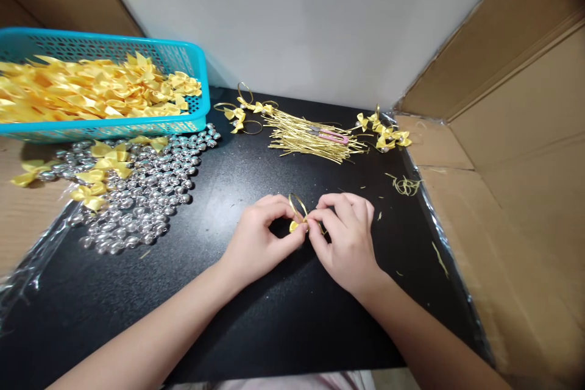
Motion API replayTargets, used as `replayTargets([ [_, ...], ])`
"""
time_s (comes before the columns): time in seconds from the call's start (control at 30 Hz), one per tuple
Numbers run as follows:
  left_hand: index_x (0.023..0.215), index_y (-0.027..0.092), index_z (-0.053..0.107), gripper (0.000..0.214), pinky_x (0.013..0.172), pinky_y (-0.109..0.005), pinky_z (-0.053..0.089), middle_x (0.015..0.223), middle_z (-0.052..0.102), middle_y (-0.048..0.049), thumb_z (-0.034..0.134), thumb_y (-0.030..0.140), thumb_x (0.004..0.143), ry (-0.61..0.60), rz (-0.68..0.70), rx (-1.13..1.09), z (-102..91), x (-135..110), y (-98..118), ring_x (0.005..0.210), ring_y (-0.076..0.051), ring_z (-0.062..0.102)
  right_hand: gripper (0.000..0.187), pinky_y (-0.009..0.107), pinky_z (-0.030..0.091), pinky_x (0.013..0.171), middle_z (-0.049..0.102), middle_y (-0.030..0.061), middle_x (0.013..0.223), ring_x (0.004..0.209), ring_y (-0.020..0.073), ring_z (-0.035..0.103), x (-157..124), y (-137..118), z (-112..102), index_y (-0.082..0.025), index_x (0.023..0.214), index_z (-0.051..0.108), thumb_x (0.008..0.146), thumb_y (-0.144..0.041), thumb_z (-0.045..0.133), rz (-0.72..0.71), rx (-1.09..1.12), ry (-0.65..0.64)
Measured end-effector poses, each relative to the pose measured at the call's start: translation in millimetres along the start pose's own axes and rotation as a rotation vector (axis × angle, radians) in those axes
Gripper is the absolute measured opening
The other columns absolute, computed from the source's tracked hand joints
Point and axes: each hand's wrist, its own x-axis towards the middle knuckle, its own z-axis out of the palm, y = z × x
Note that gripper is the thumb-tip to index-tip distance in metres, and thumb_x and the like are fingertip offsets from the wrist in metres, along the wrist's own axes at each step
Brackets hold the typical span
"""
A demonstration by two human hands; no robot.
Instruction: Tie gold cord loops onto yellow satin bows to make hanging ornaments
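We count one turquoise basket (91,129), one pair of pink scissors (333,136), one bundle of gold wires (297,140) and one held bow (294,226); the silver beads (150,189) are perhaps more than one hundred.

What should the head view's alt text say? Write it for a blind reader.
The left hand and right hand pinch a small yellow bow with a gold loop over a black mat. At the left sit silver beads and a teal basket of yellow bows; a bundle of gold cords lies at the back.
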Motion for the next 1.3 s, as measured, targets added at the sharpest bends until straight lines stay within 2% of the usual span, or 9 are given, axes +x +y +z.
replayTargets([
  [0.33, 0.063, 0.019, 0.051, 0.018, 0.070, -0.030, 0.044, 0.068, 0.063, -0.0009, 0.061, 0.016, 0.077, 0.050, 0.025, 0.115, 2.4, 1, -1, 0.069, -0.016, 0.057, 0.009, 0.039, 0.033, 0.091, 0.068, 0.0049, 0.093, 0.095, 0.0211, 0.051, -2, -6, 3, -0.019, 0.081, 0.063, 0.088, -0.019, 0.058, -0.060, -0.055, 0.007],
  [0.53, 0.063, 0.018, 0.054, 0.014, 0.066, -0.028, 0.041, 0.065, 0.060, 0.0001, 0.060, 0.014, 0.075, 0.073, 0.023, 0.144, 3.7, 0, 0, 0.066, -0.015, 0.054, 0.009, 0.039, 0.033, 0.090, 0.068, 0.0045, 0.093, 0.097, 0.0216, 0.051, -3, -6, 5, -0.020, 0.077, 0.062, 0.086, -0.019, 0.061, -0.028, -0.044, 0.015],
  [0.7, 0.063, 0.017, 0.056, 0.012, 0.067, -0.027, 0.041, 0.066, 0.060, 0.0009, 0.060, 0.011, 0.072, 0.074, -0.036, 0.100, 4.8, -1, 0, 0.067, -0.014, 0.055, 0.011, 0.037, 0.034, 0.087, 0.067, 0.0034, 0.088, 0.093, 0.0204, 0.052, -2, -4, 6, -0.020, 0.074, 0.061, 0.084, -0.019, 0.063, -0.037, -0.002, 0.068],
  [0.9, 0.061, 0.018, 0.057, 0.013, 0.064, -0.024, 0.040, 0.066, 0.059, 0.0027, 0.058, 0.013, 0.073, 0.004, -0.172, -0.088, 3.2, 1, 0, 0.066, -0.012, 0.054, 0.009, 0.038, 0.036, 0.086, 0.065, 0.0034, 0.084, 0.089, 0.0200, 0.052, 0, -3, 3, -0.020, 0.074, 0.062, 0.083, -0.017, 0.063, -0.086, 0.036, 0.107],
  [1.1, 0.062, 0.017, 0.057, 0.016, 0.068, -0.025, 0.043, 0.067, 0.060, 0.0018, 0.060, 0.013, 0.077, -0.024, -0.056, -0.095, 2.0, 0, 1, 0.068, -0.012, 0.056, 0.004, 0.041, 0.036, 0.085, 0.065, 0.0060, 0.092, 0.093, 0.0226, 0.053, 1, -2, -4, -0.019, 0.081, 0.067, 0.080, -0.021, 0.064, -0.030, 0.100, 0.094],
  [1.3, 0.066, 0.017, 0.059, 0.014, 0.071, -0.026, 0.043, 0.070, 0.062, 0.0010, 0.061, 0.012, 0.078, -0.008, 0.026, -0.029, 0.1, 0, 0, 0.070, -0.013, 0.058, 0.006, 0.041, 0.035, 0.085, 0.065, 0.0042, 0.089, 0.090, 0.0213, 0.055, 3, -1, -6, -0.021, 0.075, 0.068, 0.079, -0.018, 0.066, -0.018, 0.126, 0.082],
])
